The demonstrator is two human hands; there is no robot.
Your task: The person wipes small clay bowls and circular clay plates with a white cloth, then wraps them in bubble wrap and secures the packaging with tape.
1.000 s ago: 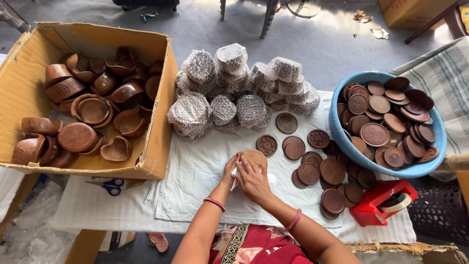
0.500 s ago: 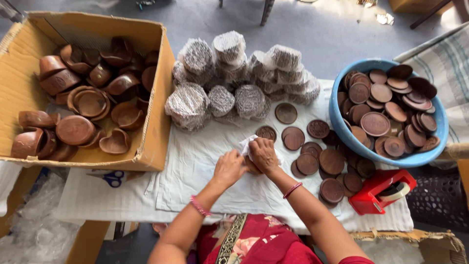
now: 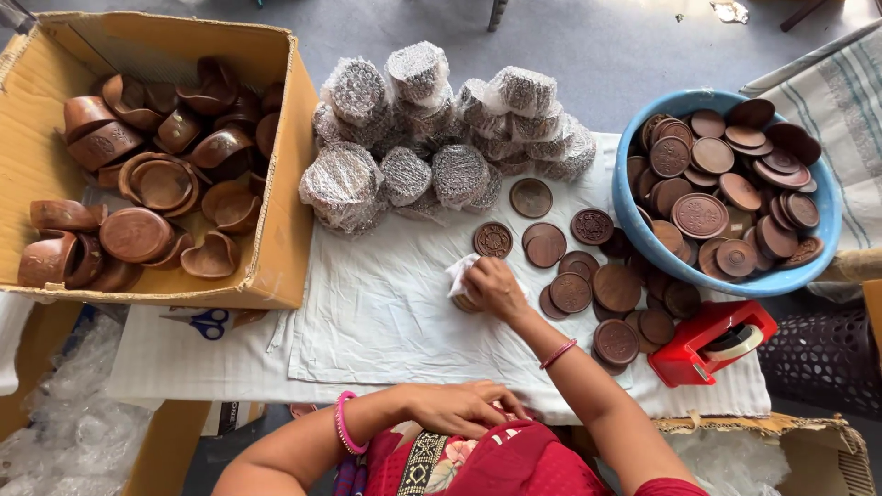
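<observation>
At the far left of the table stands an open cardboard box (image 3: 276,184), one only, filled with brown clay lamps (image 3: 138,234) heaped together; about twenty show, though the heap hides more. Just below the box, on the white cloth (image 3: 367,312), lies one pair of blue-handled scissors (image 3: 207,321). Near the bottom edge the person's left hand (image 3: 459,409) rests against red clothing, a pink bangle (image 3: 344,422) on the wrist; its fingers are loosely curled and flat, and whether anything lies under them cannot be told. At the back of the cloth sits a pile of bundles wrapped in bubble film (image 3: 404,174), roughly fourteen by count, stacked in two layers and touching one another. In the middle of the cloth the right hand (image 3: 496,285) is closed down over a small stack of brown clay discs (image 3: 467,303) with a piece of white wrapping (image 3: 459,274) tucked around it, the fingers bent tight on top of both. Right of the hand about fifteen loose brown discs (image 3: 616,287) lie flat on the cloth, some overlapping. One red tape dispenser (image 3: 712,342) stands at the cloth's right edge. Behind it one blue plastic bowl (image 3: 634,230) holds some twenty-five more discs (image 3: 700,215).
</observation>
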